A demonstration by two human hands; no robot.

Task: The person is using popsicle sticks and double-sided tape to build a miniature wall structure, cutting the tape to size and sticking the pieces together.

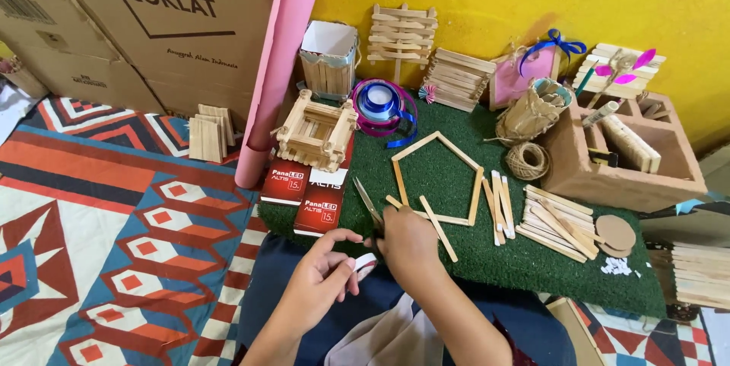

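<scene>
My right hand [411, 243] grips a pair of scissors [369, 205], blades apart and pointing up-left over the green mat [456, 183]. Just left of it, my left hand [319, 278] pinches a small white piece with a red edge [366, 262] next to the scissor handles. Beyond the hands a house-shaped outline of flat wooden sticks [437, 179] lies on the mat, with one loose stick [439, 229] slanting beside my right hand.
Loose sticks [555, 221] and cardboard discs [614, 233] lie right. Two red boxes [304, 191], a stick-built basket [315, 134], ribbon spool [378, 103], twine ball [527, 160], brown organiser box [623, 153], pink roll [277, 69], cardboard cartons [152, 23]. A patterned rug [114, 221] covers the floor on the left.
</scene>
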